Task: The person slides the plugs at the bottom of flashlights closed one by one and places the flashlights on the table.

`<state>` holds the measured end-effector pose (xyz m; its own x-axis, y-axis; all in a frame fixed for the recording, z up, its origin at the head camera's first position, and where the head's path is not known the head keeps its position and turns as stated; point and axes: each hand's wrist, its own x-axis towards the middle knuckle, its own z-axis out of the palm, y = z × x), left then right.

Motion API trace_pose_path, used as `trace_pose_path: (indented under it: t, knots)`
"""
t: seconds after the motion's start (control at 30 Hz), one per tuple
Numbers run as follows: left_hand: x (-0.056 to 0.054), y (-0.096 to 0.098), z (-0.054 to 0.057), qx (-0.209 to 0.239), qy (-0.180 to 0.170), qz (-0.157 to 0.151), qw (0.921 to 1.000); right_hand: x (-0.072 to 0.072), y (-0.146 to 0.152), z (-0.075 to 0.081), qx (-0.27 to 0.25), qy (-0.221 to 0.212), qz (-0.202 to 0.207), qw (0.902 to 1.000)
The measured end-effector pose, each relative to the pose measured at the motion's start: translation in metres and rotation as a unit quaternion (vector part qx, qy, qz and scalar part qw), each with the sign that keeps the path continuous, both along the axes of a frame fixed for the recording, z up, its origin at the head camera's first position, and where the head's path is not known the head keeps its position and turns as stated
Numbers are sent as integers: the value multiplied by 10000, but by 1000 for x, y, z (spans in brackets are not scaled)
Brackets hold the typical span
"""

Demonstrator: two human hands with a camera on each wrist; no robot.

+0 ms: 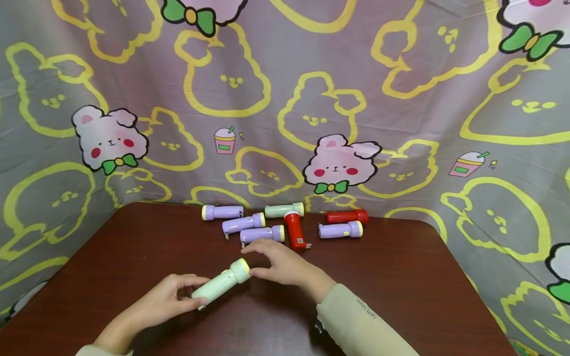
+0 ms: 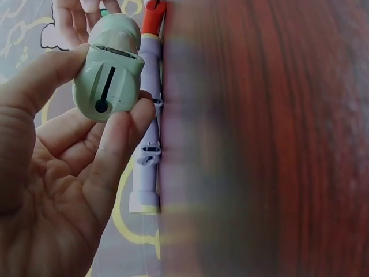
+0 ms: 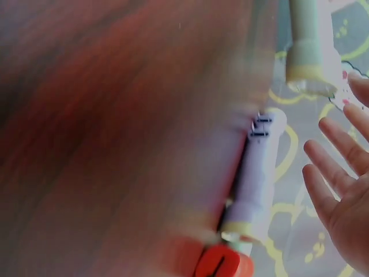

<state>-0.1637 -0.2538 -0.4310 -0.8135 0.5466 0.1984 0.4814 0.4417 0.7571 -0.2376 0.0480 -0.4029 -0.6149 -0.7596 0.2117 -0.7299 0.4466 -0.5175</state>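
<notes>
My left hand (image 1: 166, 300) holds a pale green flashlight (image 1: 219, 285) by its tail end, thumb on one side and fingers on the other. The flashlight is tilted, its yellow-rimmed head pointing up and to the right. Seen in the left wrist view, the tail of the green flashlight (image 2: 106, 89) shows a dark slot ending in a round hole. My right hand (image 1: 281, 263) is beside the head, fingers spread and loosely bent, with nothing in them. The right wrist view shows the open fingers (image 3: 320, 193) apart from the yellow rim.
Behind the hands, several purple flashlights (image 1: 262, 235), a second green flashlight (image 1: 279, 211) and two red flashlights (image 1: 294, 230) (image 1: 345, 216) lie along the back of the dark wooden table (image 1: 392, 287). A patterned curtain (image 1: 267, 64) hangs right behind the table's back edge.
</notes>
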Motion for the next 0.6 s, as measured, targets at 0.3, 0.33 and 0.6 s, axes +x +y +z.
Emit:
trace_pose_path:
  t: [0.3,0.33,0.6]
  knots:
    - [1,-11,-6,-110,102,323,9994,-7,36,5,-689,-58,-288,9972]
    - [1,-12,-6,-126,70,333,9993,-8,40,5,-746,-63,-340,9966]
    - [6,-20,-4,-340,8,574,9978,-15,67,8,-1101,-306,-871,9896]
